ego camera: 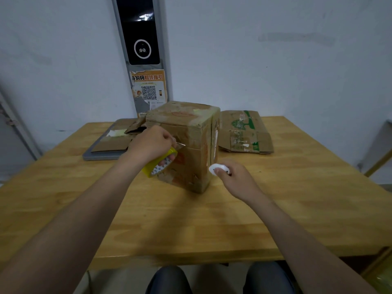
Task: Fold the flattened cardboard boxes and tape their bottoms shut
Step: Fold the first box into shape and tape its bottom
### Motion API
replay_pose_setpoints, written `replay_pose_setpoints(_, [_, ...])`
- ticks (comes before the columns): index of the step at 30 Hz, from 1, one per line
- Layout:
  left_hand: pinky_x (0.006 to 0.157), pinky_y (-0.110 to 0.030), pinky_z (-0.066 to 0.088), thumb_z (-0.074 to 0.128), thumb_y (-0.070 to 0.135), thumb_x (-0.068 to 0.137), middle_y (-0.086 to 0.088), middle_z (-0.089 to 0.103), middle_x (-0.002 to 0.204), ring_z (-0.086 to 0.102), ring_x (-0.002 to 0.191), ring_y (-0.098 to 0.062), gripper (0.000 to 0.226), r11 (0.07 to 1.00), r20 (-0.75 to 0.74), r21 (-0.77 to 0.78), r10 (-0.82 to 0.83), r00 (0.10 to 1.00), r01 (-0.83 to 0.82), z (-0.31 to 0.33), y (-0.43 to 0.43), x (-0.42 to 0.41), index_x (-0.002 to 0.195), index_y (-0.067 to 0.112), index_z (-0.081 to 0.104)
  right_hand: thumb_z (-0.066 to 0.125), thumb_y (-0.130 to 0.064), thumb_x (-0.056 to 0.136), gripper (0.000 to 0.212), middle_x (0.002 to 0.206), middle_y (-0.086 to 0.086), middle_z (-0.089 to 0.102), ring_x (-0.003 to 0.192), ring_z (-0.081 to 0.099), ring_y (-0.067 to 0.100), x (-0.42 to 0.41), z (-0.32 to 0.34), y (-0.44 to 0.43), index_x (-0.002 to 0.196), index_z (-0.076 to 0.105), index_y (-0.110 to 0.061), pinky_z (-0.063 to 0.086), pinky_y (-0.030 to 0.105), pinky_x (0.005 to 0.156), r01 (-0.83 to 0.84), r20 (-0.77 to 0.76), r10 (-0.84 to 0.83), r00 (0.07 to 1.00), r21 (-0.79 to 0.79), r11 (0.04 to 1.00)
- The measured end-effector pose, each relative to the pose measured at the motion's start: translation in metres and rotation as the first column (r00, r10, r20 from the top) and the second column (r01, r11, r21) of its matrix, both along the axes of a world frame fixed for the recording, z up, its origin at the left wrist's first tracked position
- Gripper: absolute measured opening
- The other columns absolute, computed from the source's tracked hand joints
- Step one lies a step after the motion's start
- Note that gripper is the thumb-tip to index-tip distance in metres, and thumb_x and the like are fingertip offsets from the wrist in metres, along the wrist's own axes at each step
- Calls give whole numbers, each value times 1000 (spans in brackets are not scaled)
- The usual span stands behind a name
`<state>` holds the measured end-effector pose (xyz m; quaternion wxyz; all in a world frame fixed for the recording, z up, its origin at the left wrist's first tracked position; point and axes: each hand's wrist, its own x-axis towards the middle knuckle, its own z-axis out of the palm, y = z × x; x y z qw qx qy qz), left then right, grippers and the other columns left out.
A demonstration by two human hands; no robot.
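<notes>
Gripping tape (158,166) by the box (191,132) with my left hand (151,143); right hand (233,177), at its four o'clock, pinches what may be a white cutter (216,167).

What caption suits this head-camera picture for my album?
Left hand holds yellow tape roll at an upright cardboard box; right hand grips a small white object.

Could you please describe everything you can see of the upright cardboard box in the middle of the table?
The cardboard box is brown and worn, with old tape strips and faded reddish print. It stands folded on the wooden table, top face closed, one corner towards the person. The left hand holds a yellow tape roll against its near face. The right hand, pinching a small white object, is close by its lower right edge; contact there is unclear.
</notes>
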<state>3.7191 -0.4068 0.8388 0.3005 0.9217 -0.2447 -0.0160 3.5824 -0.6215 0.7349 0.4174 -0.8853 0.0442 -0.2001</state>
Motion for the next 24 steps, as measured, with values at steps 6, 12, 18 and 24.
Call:
replay_pose_setpoints(6, [62, -30, 52, 50, 44, 103, 14, 74, 63, 68, 44, -13, 38, 999, 36, 14, -33, 999, 32, -5, 4, 6, 79, 31, 77, 65, -35, 98, 21, 68, -10, 55, 65, 54, 2, 22, 46, 29, 80, 56, -34, 40, 16, 51, 104, 313, -86, 946, -43, 994])
replay_pose_setpoints(12, [55, -26, 40, 54, 50, 100, 17, 70, 61, 63, 54, 0, 39, 997, 166, 78, -9, 986, -4, -5, 4, 10, 74, 32, 77, 64, -37, 96, 14, 62, -15, 52, 55, 51, 8, 52, 79, 57, 85, 59, -29, 28, 21, 46, 150, 382, -43, 923, -256, 955])
replay_pose_setpoints(18, [54, -24, 38, 53, 46, 100, 25, 68, 63, 63, 55, 2, 37, 995, 182, 103, -33, 983, 14, -3, 4, 10, 74, 36, 76, 60, -39, 98, 19, 72, -5, 57, 62, 48, 17, 69, 79, 64, 95, 63, -20, 28, 28, 49, 231, 305, -72, 950, -527, 817])
replay_pose_setpoints(24, [64, -33, 58, 52, 42, 104, 13, 73, 60, 67, 44, -10, 36, 999, 85, 48, -5, 996, 1, -3, 11, 18, 77, 34, 74, 60, -34, 97, 18, 70, -3, 60, 62, 57, 19, 50, 61, 46, 90, 65, -19, 51, 37, 54, 154, 133, -96, 987, -551, 820])
